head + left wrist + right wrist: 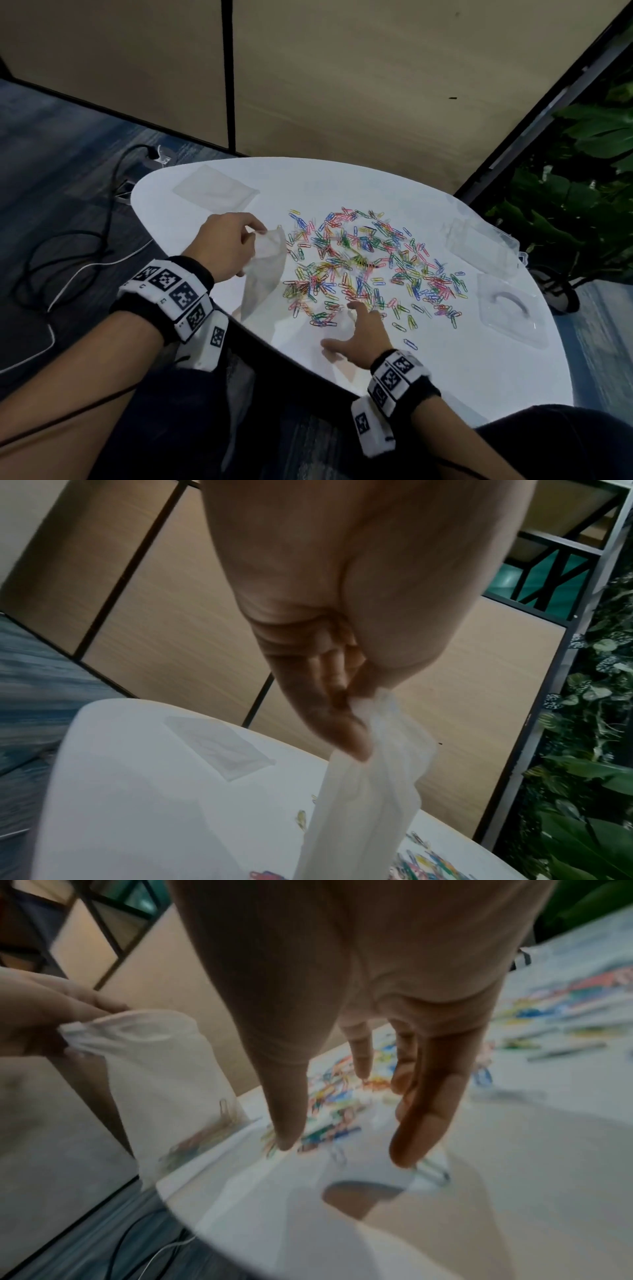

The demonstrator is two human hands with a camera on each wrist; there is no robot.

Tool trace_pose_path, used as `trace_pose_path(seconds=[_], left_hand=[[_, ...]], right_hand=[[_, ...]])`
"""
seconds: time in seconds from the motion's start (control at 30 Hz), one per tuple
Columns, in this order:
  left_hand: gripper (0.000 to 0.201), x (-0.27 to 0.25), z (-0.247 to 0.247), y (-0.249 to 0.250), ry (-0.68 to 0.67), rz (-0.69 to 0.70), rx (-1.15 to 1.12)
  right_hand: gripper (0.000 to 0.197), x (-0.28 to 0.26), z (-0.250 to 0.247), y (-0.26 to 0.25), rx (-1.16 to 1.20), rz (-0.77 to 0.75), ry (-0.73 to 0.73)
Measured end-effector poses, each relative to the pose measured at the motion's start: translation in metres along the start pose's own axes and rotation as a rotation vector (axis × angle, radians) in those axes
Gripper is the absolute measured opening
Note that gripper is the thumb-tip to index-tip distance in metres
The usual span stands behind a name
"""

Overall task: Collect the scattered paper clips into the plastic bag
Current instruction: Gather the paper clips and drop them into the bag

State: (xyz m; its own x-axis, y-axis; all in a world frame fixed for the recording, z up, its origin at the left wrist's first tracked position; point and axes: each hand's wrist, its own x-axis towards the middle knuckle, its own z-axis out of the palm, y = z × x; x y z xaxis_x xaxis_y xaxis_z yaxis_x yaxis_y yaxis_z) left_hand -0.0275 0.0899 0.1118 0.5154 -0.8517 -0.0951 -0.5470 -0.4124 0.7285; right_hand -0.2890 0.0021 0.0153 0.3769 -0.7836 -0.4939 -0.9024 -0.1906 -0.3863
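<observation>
Several coloured paper clips (370, 263) lie scattered over the middle of the white round table (445, 370). My left hand (233, 245) pinches the top edge of a clear plastic bag (265, 270) and holds it up at the table's left edge; the left wrist view shows the pinched bag (373, 791) hanging down. In the right wrist view the bag (171, 1085) has a few clips at its bottom. My right hand (359, 332) hovers with spread, straight fingers (421, 1118) over the near edge of the pile and holds nothing.
A second flat clear bag (215, 188) lies at the table's far left. Clear plastic box parts (479, 243) and a clear lid (510, 308) sit at the right. Cables (68, 260) run over the floor at left. Plants (589, 164) stand at right.
</observation>
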Motion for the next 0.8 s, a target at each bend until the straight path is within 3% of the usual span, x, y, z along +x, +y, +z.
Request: trace_pose_path(seconds=[0.2,0.37,0.57,0.67,0.8], left_hand=[[0.023,-0.007,-0.008,-0.022,0.062,0.01,-0.019],[0.025,-0.001,-0.011,-0.027,0.092,0.004,-0.009],[0.024,0.009,-0.011,-0.034,0.113,-0.028,0.021],[0.023,0.011,-0.008,-0.034,0.104,-0.031,0.01],[0.023,0.012,-0.002,-0.028,0.072,-0.022,-0.024]], right_hand=[[0.102,0.018,0.046,-0.029,0.072,-0.087,0.126],[0.073,0.045,0.054,-0.064,-0.122,-0.276,0.192],[0.049,0.063,0.048,-0.078,-0.498,-0.468,0.093],[0.024,0.07,0.042,-0.079,-0.542,-0.548,0.112],[0.016,0.076,0.021,-0.072,-0.407,-0.523,0.129]])
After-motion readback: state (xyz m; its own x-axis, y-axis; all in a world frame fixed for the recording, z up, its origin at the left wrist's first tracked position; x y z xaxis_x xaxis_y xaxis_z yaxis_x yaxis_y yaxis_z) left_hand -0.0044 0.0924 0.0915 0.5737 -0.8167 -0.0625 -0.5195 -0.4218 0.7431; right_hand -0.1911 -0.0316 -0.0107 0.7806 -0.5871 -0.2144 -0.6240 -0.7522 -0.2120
